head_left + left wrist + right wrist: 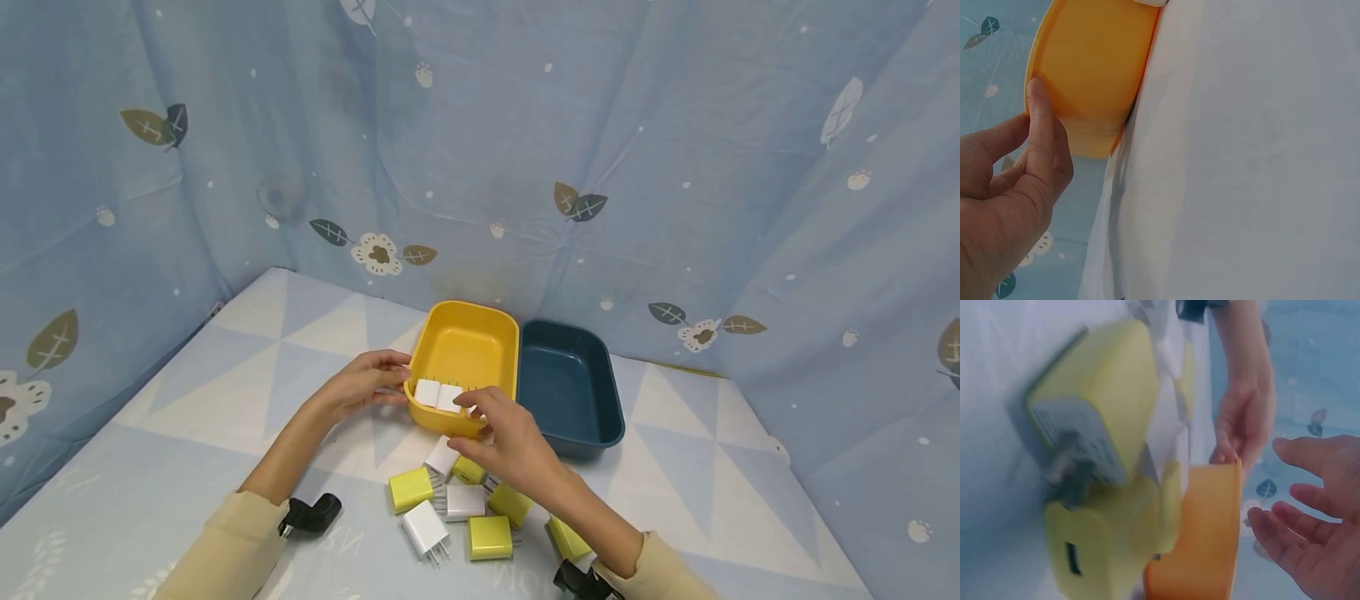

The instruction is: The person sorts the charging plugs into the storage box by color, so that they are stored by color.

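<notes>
My left hand [369, 383] holds the left side of a yellow bin [465, 312], its fingertips at the rim and outer wall in the left wrist view. White plug-in chargers [427, 392] stand in the bin's near end, prongs pointing away, one partly hidden behind my right hand. Over the near rim is that right hand [512, 437], thumb and fingers apart with nothing between them, as the right wrist view also shows. Below it lie loose yellow chargers [491, 537] and white chargers [424, 529] in a close group.
A dark blue bin [570, 333] stands against the yellow one on its right. Behind both hangs a blue patterned curtain [480, 150]. One yellow charger [567, 539] lies near my right forearm. A patterned cloth [225, 425] covers the table.
</notes>
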Action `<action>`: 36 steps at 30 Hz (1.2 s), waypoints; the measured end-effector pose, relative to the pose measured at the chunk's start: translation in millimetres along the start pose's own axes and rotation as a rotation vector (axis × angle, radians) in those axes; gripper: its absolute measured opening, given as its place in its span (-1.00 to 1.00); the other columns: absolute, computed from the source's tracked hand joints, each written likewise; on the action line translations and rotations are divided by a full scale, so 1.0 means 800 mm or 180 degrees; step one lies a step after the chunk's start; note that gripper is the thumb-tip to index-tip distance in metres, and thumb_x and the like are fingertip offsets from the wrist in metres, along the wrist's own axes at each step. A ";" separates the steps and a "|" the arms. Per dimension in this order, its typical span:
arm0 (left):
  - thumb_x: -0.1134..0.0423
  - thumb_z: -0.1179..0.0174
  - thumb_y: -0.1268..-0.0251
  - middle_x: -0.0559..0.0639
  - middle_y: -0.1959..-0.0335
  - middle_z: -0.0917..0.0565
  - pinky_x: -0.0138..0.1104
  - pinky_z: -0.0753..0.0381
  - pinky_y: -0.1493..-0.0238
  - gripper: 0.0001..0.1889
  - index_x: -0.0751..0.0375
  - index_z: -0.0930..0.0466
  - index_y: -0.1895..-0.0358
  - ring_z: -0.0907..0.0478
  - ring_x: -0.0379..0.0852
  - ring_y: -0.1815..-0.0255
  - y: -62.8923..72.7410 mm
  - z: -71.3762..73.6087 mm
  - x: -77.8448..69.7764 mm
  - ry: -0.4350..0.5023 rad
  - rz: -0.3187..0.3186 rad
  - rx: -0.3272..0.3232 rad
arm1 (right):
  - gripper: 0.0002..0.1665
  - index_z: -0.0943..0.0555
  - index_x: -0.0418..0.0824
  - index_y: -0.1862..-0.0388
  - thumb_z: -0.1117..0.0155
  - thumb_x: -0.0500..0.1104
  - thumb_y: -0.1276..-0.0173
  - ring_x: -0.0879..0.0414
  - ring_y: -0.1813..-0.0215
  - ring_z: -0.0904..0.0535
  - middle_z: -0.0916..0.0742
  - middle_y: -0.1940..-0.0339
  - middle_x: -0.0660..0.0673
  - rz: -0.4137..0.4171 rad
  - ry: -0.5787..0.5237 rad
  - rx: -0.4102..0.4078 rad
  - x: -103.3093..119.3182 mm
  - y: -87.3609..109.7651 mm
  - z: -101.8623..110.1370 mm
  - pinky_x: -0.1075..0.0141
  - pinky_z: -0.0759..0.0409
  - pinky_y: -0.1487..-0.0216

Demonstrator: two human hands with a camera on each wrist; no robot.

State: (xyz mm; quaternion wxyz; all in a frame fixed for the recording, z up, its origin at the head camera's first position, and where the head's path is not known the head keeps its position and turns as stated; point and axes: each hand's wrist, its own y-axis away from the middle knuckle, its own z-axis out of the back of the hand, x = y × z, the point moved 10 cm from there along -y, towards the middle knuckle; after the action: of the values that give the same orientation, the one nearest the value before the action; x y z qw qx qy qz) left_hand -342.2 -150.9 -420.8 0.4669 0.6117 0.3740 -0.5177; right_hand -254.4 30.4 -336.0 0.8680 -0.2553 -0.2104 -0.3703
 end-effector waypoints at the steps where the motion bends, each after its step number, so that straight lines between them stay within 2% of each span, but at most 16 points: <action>1: 0.40 -0.03 -0.50 0.27 -0.02 -0.53 -0.18 -0.71 0.00 -0.54 0.51 -0.24 -0.36 -0.58 -0.06 0.15 0.000 0.000 0.000 -0.0008 0.0000 0.0000 | -0.48 -0.53 -0.13 -0.15 -0.49 -0.09 -0.26 0.02 0.02 -0.62 -0.63 -0.04 -0.09 -0.0007 -0.0012 0.0051 0.001 0.002 -0.003 0.32 -0.71 0.11; 6: 0.39 -0.04 -0.50 0.27 -0.03 -0.53 -0.20 -0.71 0.01 -0.53 0.53 -0.23 -0.37 -0.58 -0.07 0.15 0.000 -0.001 -0.001 -0.0013 -0.0023 0.0029 | -0.51 -0.57 -0.13 -0.13 -0.49 -0.07 -0.26 0.06 0.07 -0.62 -0.66 0.06 -0.02 -0.0111 0.0019 0.0327 -0.003 0.012 -0.023 0.45 -0.64 0.21; 13: 0.39 -0.05 -0.50 0.29 -0.04 -0.52 -0.18 -0.70 -0.02 -0.52 0.54 -0.23 -0.37 -0.58 -0.07 0.14 0.001 -0.003 -0.002 -0.0002 -0.0029 0.0053 | -0.53 -0.60 -0.05 -0.10 -0.48 0.03 -0.25 0.24 0.19 -0.53 -0.64 0.10 0.10 -0.0289 0.0487 0.0577 -0.016 0.017 -0.049 0.44 -0.57 0.21; 18: 0.39 -0.04 -0.50 0.28 -0.03 -0.52 -0.18 -0.70 -0.02 -0.52 0.54 -0.22 -0.37 -0.58 -0.07 0.15 0.002 -0.003 -0.003 -0.0005 -0.0036 0.0059 | -0.52 -0.61 -0.03 -0.07 -0.47 0.11 -0.24 0.27 0.23 -0.49 -0.66 0.06 0.09 -0.0218 0.0898 0.0516 -0.016 0.016 -0.054 0.34 -0.55 0.22; 25: 0.40 -0.03 -0.50 0.27 -0.02 -0.52 -0.17 -0.70 -0.03 -0.52 0.53 -0.22 -0.37 -0.57 -0.07 0.14 0.002 -0.005 -0.002 0.0004 -0.0018 0.0059 | -0.53 -0.61 0.02 -0.04 -0.45 0.18 -0.23 0.18 0.10 -0.54 -0.66 0.06 0.08 -0.0178 0.1285 0.0425 -0.015 0.016 -0.058 0.21 -0.56 0.26; 36: 0.39 -0.03 -0.51 0.28 -0.04 -0.51 -0.17 -0.70 -0.03 -0.53 0.51 -0.23 -0.38 -0.58 -0.06 0.14 0.002 -0.002 -0.001 0.0007 0.0009 0.0025 | -0.54 -0.62 0.01 0.01 -0.42 0.22 -0.23 0.18 0.22 -0.52 -0.64 0.20 0.08 -0.0200 0.1564 0.0460 -0.016 0.009 -0.066 0.32 -0.45 0.46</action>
State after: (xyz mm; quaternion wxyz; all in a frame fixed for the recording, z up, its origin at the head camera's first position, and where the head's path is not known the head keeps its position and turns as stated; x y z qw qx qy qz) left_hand -340.5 -149.4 -420.1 0.4648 0.6146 0.3717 -0.5178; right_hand -247.4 9.8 -386.6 0.8971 -0.0884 -0.0269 -0.4320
